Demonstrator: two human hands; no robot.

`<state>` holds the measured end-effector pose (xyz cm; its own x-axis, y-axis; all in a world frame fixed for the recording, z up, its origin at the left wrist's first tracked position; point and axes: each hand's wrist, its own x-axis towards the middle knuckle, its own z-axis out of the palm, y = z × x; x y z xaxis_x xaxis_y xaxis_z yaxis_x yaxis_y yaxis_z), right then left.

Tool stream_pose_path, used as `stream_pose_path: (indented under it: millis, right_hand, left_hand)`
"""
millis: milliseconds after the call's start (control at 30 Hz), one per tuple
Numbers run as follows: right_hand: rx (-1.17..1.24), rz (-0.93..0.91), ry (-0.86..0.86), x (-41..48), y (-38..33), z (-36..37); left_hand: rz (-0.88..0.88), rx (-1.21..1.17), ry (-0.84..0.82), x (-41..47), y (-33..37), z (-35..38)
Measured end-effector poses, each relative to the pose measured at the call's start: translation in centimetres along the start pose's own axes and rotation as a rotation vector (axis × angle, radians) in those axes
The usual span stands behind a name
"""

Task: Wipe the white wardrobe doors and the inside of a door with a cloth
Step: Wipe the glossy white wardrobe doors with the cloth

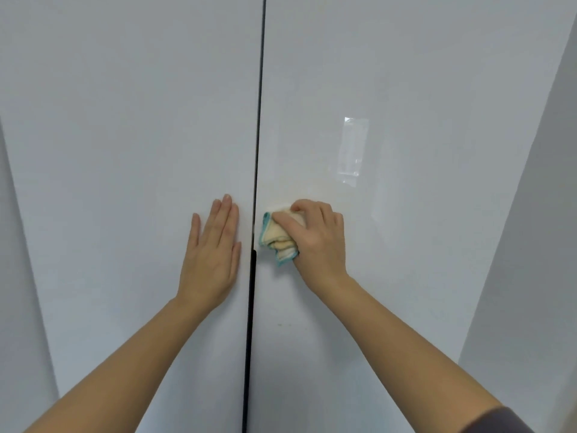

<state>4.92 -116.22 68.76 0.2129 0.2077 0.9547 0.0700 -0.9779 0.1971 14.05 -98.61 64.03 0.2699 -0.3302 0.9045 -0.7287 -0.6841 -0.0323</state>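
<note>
Here we press our left hand (212,254) flat on the left door (125,151) to steady it while our right hand (315,239) fingers (285,217) grip the cloth (278,240) against the right door (421,245).

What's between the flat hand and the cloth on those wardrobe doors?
In the head view, only the dark gap where the left door and right door meet lies between the left hand and the cloth.

Two tall, glossy white wardrobe doors, the left door (125,151) and the right door (437,260), stand closed, parted by a narrow dark vertical gap. A crumpled cream cloth (278,240) with teal-stitched edges is bunched against the right door, just beside the gap, gripped by the right hand (315,242).
</note>
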Motion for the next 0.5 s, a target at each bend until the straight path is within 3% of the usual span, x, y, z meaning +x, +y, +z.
stream_pose_path:
  millis: [167, 500]
  right_hand:
    - [-0.076, -0.092, 0.098, -2.2, -0.7, 1.8]
    - [-0.046, -0.215, 0.005, -8.3, -2.1, 3.4]
  left_hand:
    - [0.006, -0.008, -0.009, -1.0, -0.3, 0.8]
    - [0.002, -0.022, 0.014, -1.9, 0.3, 2.2]
